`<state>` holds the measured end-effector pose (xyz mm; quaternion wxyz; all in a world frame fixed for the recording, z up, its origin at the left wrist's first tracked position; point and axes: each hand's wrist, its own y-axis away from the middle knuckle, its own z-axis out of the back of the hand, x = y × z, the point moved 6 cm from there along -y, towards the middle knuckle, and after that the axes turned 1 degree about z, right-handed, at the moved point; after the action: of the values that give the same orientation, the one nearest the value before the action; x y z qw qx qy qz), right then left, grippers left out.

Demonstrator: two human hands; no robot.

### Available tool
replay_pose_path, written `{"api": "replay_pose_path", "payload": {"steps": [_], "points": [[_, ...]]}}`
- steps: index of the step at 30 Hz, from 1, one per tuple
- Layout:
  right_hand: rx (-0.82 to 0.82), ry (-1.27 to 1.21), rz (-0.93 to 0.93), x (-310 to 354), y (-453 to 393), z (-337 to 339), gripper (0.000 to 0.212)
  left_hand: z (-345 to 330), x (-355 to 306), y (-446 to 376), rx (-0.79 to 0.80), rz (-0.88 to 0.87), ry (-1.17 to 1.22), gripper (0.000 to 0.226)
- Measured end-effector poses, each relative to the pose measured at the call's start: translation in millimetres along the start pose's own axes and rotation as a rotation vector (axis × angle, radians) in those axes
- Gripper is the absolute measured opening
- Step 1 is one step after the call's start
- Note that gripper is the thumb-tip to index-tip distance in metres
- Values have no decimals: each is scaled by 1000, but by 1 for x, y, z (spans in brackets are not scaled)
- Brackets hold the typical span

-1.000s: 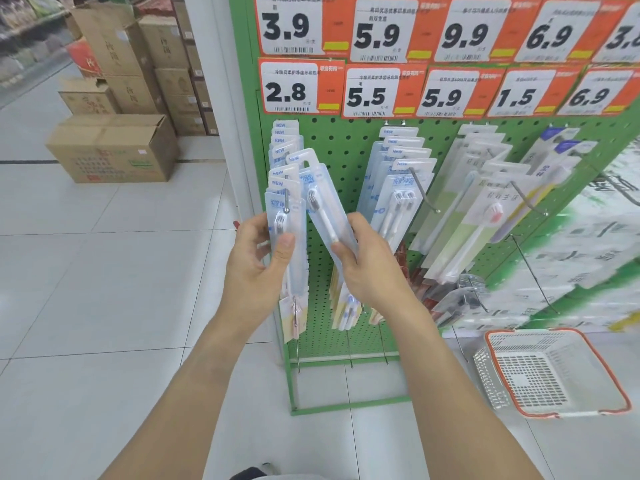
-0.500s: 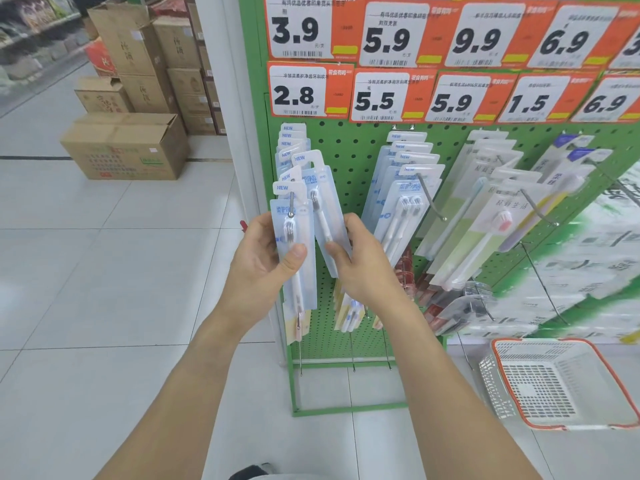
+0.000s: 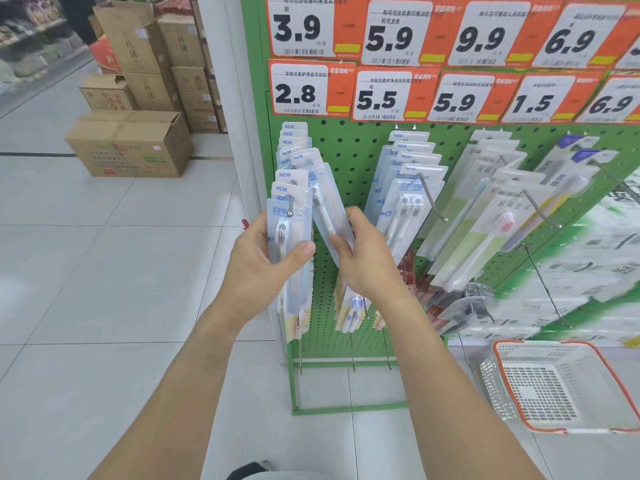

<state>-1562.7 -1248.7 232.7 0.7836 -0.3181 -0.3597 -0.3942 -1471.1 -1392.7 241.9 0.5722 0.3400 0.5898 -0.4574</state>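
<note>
Our left hand (image 3: 263, 271) grips the front toothbrush pack (image 3: 281, 234) by its edges. Our right hand (image 3: 367, 265) pinches a tilted pack (image 3: 327, 209) just beside it, with open floor (image 3: 121, 271) off leftward.

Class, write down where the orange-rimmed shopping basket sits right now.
In the head view the shopping basket sits at lower right, on the floor below the green pegboard rack, to the right of the right hand.
</note>
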Motion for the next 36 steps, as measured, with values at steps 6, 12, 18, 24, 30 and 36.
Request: {"api": "replay_pose_path", "payload": {"steps": [6,12,18,24,30,36], "points": [[115,16,6,6,-1,-12,9,1,3,0,-25,40,37,50],[224,89,27,9,-1,-27,14,2,5,0,-85,41,-64,66],[374,176,-3,8,-2,-31,13,1,1,-3,-72,56,-91,55],[84,133,-21,18,-20,9,20,4,2,-2,-89,75,-93,47],[-141,-168,44,41,-39,10,22,5,-1,-1,-57,73,-89,50],[-149,-198,93,49,-46,3,15,8,-2,0,-69,78,-87,48]]}}
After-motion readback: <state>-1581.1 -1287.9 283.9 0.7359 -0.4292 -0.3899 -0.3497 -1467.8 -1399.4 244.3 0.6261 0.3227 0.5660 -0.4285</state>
